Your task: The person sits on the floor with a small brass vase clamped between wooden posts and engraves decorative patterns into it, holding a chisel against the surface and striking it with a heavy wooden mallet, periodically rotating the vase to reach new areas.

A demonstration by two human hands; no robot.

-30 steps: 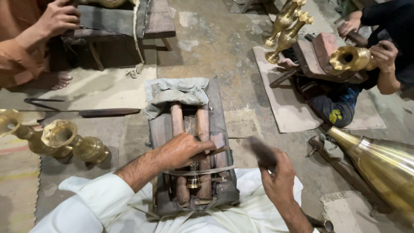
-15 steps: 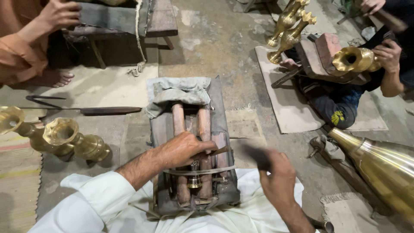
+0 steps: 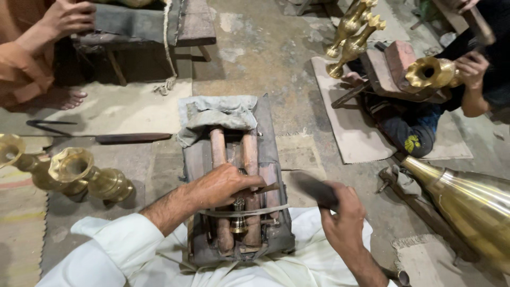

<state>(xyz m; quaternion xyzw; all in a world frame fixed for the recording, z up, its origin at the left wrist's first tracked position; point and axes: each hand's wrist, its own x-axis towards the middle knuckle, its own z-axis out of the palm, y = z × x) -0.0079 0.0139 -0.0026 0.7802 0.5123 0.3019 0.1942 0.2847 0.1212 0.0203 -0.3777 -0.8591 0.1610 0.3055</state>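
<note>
A low wooden work block [image 3: 268,138] with two round wooden bars [image 3: 218,149] lies in front of me, a grey cloth [image 3: 215,114] bunched at its far end. A small brass piece [image 3: 238,223] sits between the bars under a thin band. My left hand [image 3: 220,185] rests on the bars and pinches a thin dark tool against them. My right hand [image 3: 342,212] grips a dark hammer [image 3: 313,188], raised to the right of the block.
Brass vases [image 3: 79,172] lie at the left, a large brass cone [image 3: 467,204] at the right. A seated person at top right holds a brass horn [image 3: 433,72] on a wooden stand; brass candlesticks [image 3: 353,29] stand nearby. Another person's hand [image 3: 66,18] rests on a bench at top left.
My right hand with the hammer has shifted slightly to the right and nearer to me. My left hand stays on the bars. The person at top right has raised a tool.
</note>
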